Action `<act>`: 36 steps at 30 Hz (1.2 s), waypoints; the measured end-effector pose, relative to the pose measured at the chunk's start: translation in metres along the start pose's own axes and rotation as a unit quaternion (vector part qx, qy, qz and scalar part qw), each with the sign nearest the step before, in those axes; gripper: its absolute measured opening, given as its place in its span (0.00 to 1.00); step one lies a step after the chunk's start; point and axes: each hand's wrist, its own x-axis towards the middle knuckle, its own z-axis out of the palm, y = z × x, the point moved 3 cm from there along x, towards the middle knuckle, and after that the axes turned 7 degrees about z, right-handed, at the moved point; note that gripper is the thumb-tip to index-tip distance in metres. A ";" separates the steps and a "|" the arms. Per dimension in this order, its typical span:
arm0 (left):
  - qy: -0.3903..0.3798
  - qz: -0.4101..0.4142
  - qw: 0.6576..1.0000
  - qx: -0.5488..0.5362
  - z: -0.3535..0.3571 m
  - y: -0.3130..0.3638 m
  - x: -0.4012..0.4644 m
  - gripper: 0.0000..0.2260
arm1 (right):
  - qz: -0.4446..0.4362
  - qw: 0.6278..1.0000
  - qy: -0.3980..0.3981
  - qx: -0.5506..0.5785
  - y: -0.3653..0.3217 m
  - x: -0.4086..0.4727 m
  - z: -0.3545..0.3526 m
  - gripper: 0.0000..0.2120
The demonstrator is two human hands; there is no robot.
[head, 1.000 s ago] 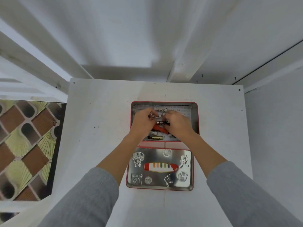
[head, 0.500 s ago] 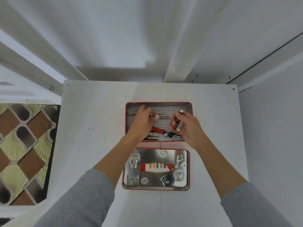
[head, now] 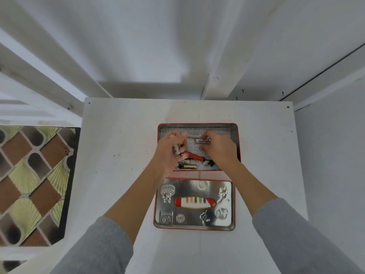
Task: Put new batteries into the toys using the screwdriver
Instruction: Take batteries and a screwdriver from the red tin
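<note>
A single head-worn camera looks steeply down from above at the white table (head: 122,135), close enough that both forearms fill the lower frame.

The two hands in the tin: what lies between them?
In the head view, a white Heybright battery lies between the left hand and right hand, with the red screwdriver lower down.

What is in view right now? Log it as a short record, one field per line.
surface: white table
container: open red tin, its lid lying nearer the person
left hand: grips small metal-tipped items, likely batteries
right hand: fingers on the white Heybright battery
loose in tin: Eveready battery, red-handled screwdriver
toys: none clearly identifiable
</note>
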 end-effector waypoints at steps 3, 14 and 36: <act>-0.040 0.047 0.978 0.198 0.003 0.000 0.009 0.08 | -0.017 0.998 0.002 -0.065 -0.001 0.004 0.002 0.14; -0.062 0.168 0.662 0.728 0.015 -0.006 0.046 0.12 | 0.058 0.924 -0.045 0.376 0.015 -0.033 -0.025 0.07; -0.054 0.106 0.991 0.060 -0.034 0.051 -0.041 0.12 | 0.003 0.943 -0.142 0.301 -0.040 -0.004 0.011 0.04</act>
